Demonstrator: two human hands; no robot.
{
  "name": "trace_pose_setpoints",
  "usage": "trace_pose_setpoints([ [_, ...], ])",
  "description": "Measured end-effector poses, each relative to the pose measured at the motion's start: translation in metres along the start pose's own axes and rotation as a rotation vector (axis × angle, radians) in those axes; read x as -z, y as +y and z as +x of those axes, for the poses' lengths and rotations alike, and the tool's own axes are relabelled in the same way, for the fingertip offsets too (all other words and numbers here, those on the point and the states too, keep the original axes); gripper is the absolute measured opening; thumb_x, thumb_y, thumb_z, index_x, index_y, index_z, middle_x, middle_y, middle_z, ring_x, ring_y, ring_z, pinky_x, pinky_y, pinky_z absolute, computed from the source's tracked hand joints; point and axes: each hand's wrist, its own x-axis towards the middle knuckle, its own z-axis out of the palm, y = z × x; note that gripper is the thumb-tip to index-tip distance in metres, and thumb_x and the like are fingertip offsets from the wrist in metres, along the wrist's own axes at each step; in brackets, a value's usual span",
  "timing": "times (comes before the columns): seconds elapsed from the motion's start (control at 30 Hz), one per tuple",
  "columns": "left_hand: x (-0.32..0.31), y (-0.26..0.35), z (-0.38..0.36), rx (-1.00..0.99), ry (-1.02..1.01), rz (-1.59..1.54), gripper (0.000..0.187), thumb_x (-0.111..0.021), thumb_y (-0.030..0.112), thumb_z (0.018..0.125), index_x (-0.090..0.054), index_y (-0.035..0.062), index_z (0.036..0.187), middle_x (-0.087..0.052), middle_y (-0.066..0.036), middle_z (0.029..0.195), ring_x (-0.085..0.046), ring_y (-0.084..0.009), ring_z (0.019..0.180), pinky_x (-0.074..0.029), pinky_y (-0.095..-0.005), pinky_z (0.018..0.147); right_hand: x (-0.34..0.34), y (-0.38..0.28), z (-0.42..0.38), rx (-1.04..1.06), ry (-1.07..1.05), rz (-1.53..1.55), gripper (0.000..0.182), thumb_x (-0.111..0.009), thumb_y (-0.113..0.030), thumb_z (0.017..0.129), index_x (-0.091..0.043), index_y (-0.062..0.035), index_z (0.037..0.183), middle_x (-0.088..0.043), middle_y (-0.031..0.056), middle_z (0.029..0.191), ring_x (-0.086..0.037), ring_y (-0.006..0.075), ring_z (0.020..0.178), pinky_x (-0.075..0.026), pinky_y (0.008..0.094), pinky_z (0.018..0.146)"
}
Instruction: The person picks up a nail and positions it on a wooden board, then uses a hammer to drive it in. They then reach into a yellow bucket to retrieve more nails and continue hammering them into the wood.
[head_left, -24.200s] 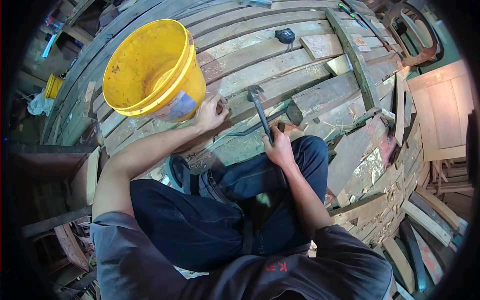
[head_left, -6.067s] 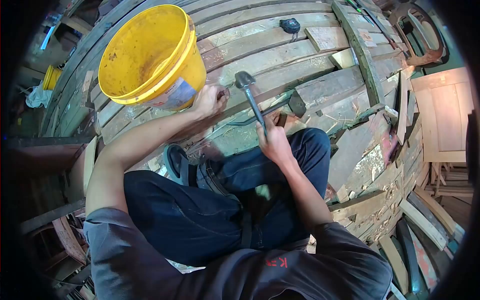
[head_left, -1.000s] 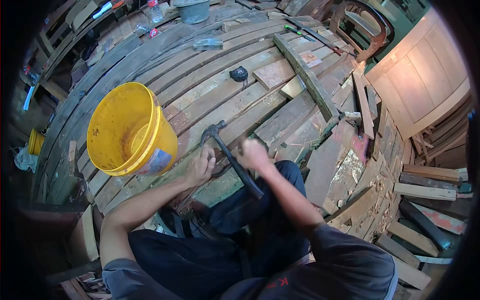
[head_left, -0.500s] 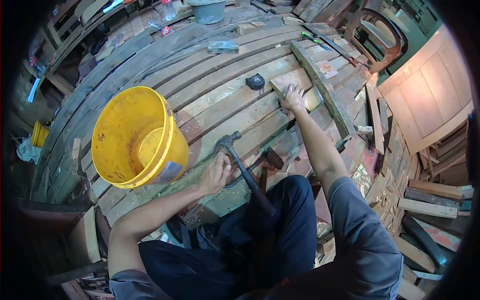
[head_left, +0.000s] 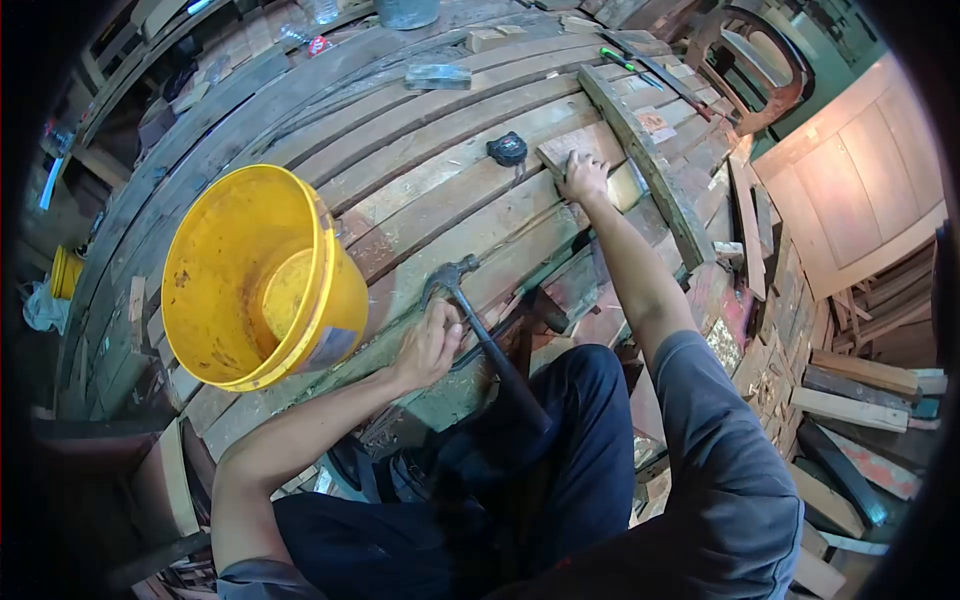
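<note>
My left hand point(head_left: 428, 345) is closed, its curled fingers at the neck of a claw hammer point(head_left: 490, 345). The hammer's head points away from me, and its dark handle slants back over my thigh. Farther out on the slatted bench point(head_left: 420, 215), my right hand point(head_left: 584, 178) grips the near edge of a short flat wooden board point(head_left: 598, 143). Part of that board is hidden under the fingers. Just left of it sits a black tape measure point(head_left: 507, 149). A long wooden strip point(head_left: 645, 165) lies right of the board.
A large yellow bucket point(head_left: 335, 300) stands at my left, near my forearm. Beyond are a small grey block point(head_left: 438, 77), a grey bucket point(head_left: 408, 12) and a green-handled tool point(head_left: 616, 59). A wooden panel point(head_left: 860, 180) leans at the right, above stacked wood offcuts point(head_left: 850, 408).
The view has shifted slightly, so the bucket and bench items sit a little farther left and higher. Both hands keep their holds on the hammer and the board.
</note>
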Motion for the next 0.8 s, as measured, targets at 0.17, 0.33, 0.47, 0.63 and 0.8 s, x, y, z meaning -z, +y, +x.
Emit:
trace_pose_setpoints([
  [0.17, 0.001, 0.000, 0.000, 0.013, -0.015, -0.005, 0.021, -0.045, 0.020, 0.100, -0.044, -0.0003, 0.106, -0.055, -0.021, 0.095, -0.058, -0.0443, 0.086, -0.046, -0.0515, 0.074, 0.004, -0.006, 0.003, -0.131, -0.037, 0.108, 0.074, -0.061, -0.052, 0.087, -0.040, -0.0059, 0.141, -0.048, 0.0297, 0.137, -0.047, 0.0495, 0.128, -0.032, 0.0599, 0.104],
  [0.33, 0.004, 0.002, 0.000, 0.017, -0.022, -0.019, 0.021, -0.045, 0.019, 0.100, -0.044, -0.0011, 0.106, -0.052, -0.020, 0.096, -0.057, -0.0435, 0.088, -0.045, -0.0504, 0.075, -0.010, -0.005, 0.019, -0.030, -0.004, 0.100, 0.072, -0.062, -0.051, 0.088, -0.042, -0.0036, 0.138, -0.055, 0.0316, 0.128, -0.057, 0.0498, 0.116, -0.045, 0.0570, 0.097],
  [0.47, 0.005, 0.001, 0.000, 0.027, -0.019, -0.002, 0.020, -0.045, 0.018, 0.100, -0.044, -0.0013, 0.105, -0.051, -0.020, 0.096, -0.056, -0.0431, 0.088, -0.045, -0.0500, 0.075, -0.006, -0.004, 0.028, 0.109, -0.011, 0.190, 0.069, -0.066, -0.041, 0.086, -0.043, -0.0032, 0.138, -0.064, 0.0284, 0.114, -0.064, 0.0486, 0.104, -0.053, 0.0516, 0.089],
  [0.63, 0.006, 0.003, 0.000, 0.039, -0.011, -0.011, 0.019, -0.044, 0.017, 0.100, -0.044, -0.0012, 0.104, -0.051, -0.020, 0.096, -0.055, -0.0438, 0.087, -0.045, -0.0506, 0.076, 0.019, -0.023, 0.018, 0.012, -0.004, 0.145, 0.071, -0.070, -0.034, 0.082, -0.042, -0.0064, 0.141, -0.050, 0.0268, 0.138, -0.052, 0.0464, 0.125, -0.047, 0.0519, 0.100],
  [0.8, 0.007, 0.000, 0.000, 0.034, -0.009, 0.002, 0.018, -0.045, 0.017, 0.100, -0.044, -0.0012, 0.104, -0.050, -0.021, 0.096, -0.055, -0.0437, 0.089, -0.044, -0.0507, 0.077, 0.020, -0.007, 0.025, -0.091, -0.197, 0.239, 0.114, -0.080, -0.054, 0.066, -0.021, -0.0129, 0.156, -0.025, 0.0219, 0.159, -0.027, 0.0497, 0.143, -0.026, 0.0592, 0.114],
])
